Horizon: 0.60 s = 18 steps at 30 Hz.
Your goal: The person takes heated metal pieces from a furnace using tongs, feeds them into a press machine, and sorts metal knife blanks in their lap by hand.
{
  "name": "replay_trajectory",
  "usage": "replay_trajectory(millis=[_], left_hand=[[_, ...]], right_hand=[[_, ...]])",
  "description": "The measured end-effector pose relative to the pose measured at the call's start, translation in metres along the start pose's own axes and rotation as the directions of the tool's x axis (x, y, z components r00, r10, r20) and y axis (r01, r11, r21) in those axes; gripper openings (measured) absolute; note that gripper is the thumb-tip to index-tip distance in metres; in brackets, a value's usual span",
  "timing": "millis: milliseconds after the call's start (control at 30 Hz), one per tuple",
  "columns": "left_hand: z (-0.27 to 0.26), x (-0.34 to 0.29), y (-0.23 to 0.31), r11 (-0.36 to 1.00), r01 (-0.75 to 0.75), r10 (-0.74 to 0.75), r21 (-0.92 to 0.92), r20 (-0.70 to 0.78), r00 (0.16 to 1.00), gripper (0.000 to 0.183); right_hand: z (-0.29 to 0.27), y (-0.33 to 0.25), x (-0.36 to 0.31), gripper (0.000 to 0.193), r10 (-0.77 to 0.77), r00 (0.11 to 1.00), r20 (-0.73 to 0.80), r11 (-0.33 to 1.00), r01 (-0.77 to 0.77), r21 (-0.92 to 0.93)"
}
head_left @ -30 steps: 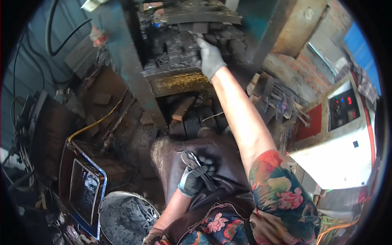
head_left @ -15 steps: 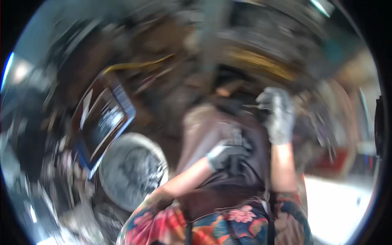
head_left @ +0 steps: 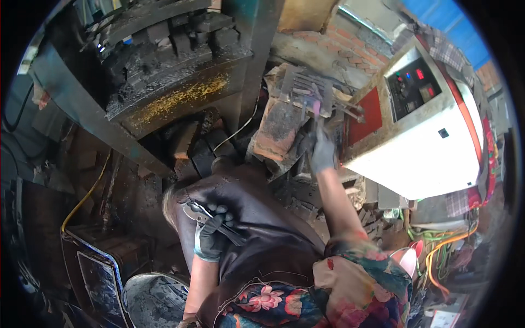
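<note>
- So, left hand [head_left: 212,239] first: dark glove, fingers wrapped around a plier-type tool [head_left: 196,212], metal head poking out past my thumb side. It's down over my brown apron [head_left: 260,191].
- Right hand [head_left: 322,152], gloved too, is stretched out toward the slotted metal rack [head_left: 298,82], between the reddish brick block [head_left: 272,134] and the white cabinet [head_left: 410,164]. It's blurry, so I can't tell if those fingers are closed on anything.
- There's a pinkish-purple piece [head_left: 316,107] at the edge of the rack, right by my fingertips. Could be hot, though colour alone doesn't prove it. I'd treat it as hot.
- For a reach like this, I'd go in along the line of the bars rather than across them, so the glove doesn't snag or knock one loose.
- Touch only the cool end, if you can tell which that is. Gloves aren't magic.
- Best to have the elbow well off the cabinet and the sleeve [head_left: 366,268] clear of the metal.
- Pliers parked low in the lap is handy imo: out of the way, but quick to bring up.
</note>
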<state>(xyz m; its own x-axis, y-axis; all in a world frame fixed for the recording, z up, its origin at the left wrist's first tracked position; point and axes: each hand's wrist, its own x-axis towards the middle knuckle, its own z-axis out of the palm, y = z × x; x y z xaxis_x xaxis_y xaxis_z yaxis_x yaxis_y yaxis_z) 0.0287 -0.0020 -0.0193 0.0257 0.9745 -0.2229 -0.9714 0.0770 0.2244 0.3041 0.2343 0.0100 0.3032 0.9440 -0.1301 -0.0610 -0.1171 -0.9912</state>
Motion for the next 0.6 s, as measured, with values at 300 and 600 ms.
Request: replay_trajectory(millis=[300,600], left_hand=[[0.002,-0.003,0.003,0.999,-0.007,0.005,-0.053,-0.04,0.999,0.04],[0.005,-0.005,0.006,0.997,-0.01,0.009,-0.071,-0.013,1.0,0.042]], right_hand=[[0.162,-0.113,-0.072,0.032,-0.148,0.76,0.633,0.987,0.154,0.046],[0.292,-0.159,-0.033,0.03,-0.061,0.737,0.673,0.993,0.113,-0.034]])
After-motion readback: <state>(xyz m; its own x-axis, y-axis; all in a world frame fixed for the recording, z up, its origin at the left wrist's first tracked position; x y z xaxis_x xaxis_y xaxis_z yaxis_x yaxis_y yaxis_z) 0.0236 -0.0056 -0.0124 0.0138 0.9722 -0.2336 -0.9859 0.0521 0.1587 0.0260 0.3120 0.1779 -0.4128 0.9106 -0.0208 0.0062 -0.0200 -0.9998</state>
